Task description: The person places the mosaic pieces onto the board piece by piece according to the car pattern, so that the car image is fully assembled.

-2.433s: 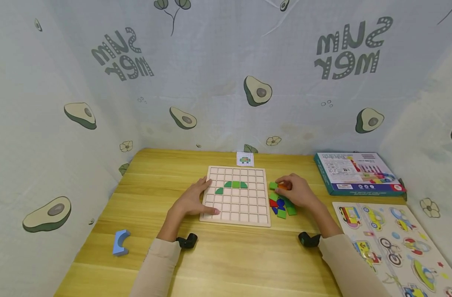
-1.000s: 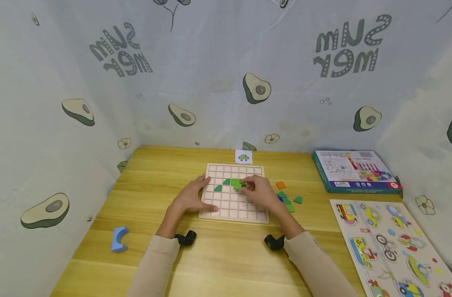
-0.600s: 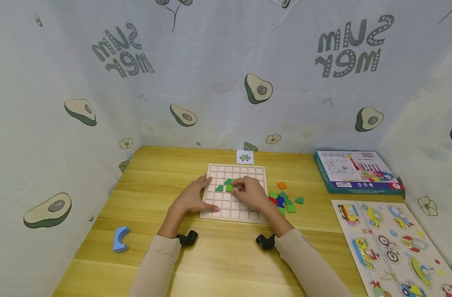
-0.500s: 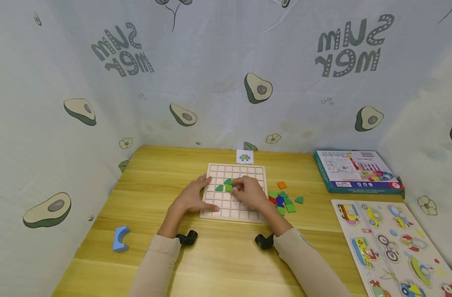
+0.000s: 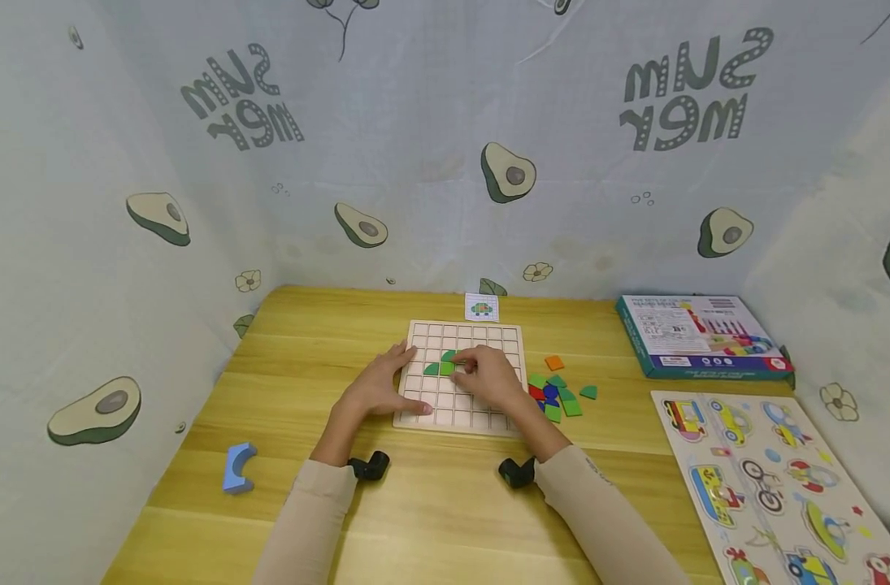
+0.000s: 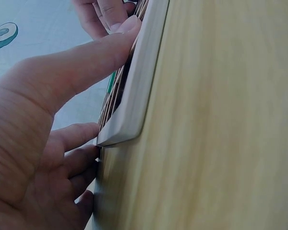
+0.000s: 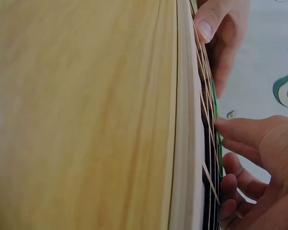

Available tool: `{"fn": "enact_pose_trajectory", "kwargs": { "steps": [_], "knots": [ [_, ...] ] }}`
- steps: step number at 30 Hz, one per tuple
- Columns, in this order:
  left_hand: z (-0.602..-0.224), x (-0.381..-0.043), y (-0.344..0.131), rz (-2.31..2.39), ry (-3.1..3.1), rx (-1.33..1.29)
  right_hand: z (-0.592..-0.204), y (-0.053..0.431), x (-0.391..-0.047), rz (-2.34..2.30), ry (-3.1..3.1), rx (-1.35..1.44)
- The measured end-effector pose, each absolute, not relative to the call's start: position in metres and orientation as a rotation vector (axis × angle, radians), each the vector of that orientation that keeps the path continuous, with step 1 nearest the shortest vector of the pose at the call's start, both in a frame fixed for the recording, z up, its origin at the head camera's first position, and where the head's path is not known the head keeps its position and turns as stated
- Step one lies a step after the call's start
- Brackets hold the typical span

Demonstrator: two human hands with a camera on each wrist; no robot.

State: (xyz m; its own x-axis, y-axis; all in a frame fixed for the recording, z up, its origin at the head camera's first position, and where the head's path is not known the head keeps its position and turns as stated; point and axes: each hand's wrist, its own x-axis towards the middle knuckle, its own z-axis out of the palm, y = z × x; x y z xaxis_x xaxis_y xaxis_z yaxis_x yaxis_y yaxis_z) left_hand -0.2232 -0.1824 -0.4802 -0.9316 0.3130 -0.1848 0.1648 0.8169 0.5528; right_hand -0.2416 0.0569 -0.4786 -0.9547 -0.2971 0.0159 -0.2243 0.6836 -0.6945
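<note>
A wooden grid board [image 5: 459,414] lies on the table in the head view. Spread over its left edge is my left hand [image 5: 377,385], thumb resting on the front-left squares and fingers along the side. My right hand [image 5: 491,379] is above the middle of the board, pinching the right side of a light green square tile [image 5: 447,369] with thumb and index finger. Dark green quarter-round tiles sit beside it, one to its left [image 5: 431,370] and one behind [image 5: 448,356]. The right hand covers other squares. In the right wrist view, the fingertips touch a thin green edge [image 7: 221,155].
Loose tiles [image 5: 551,393] in green, red and blue lie right of the board, near an orange square tile [image 5: 554,362]. A small pattern card [image 5: 482,308] lies behind. A box [image 5: 701,333], a picture puzzle [image 5: 770,479] and a blue arch block [image 5: 238,469] surround the work.
The right hand has gone from the loose tiles to the board, bringing the light green square tile and sliding it left against the quarter-round. The orange tile is left apart. The left hand stays.
</note>
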Motion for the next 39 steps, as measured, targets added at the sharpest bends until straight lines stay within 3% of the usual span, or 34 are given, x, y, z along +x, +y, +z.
{"fn": "enact_pose_trajectory", "kwargs": {
  "steps": [16, 39],
  "knots": [
    [-0.481, -0.221, -0.185, 0.818, 2.744, 0.348, -0.474, 0.091, -0.237, -1.243, 2.778, -0.372],
    [-0.483, -0.222, -0.183, 0.822, 2.743, 0.361, -0.470, 0.200, -0.244, -1.072, 2.926, -0.285]
  ]
}}
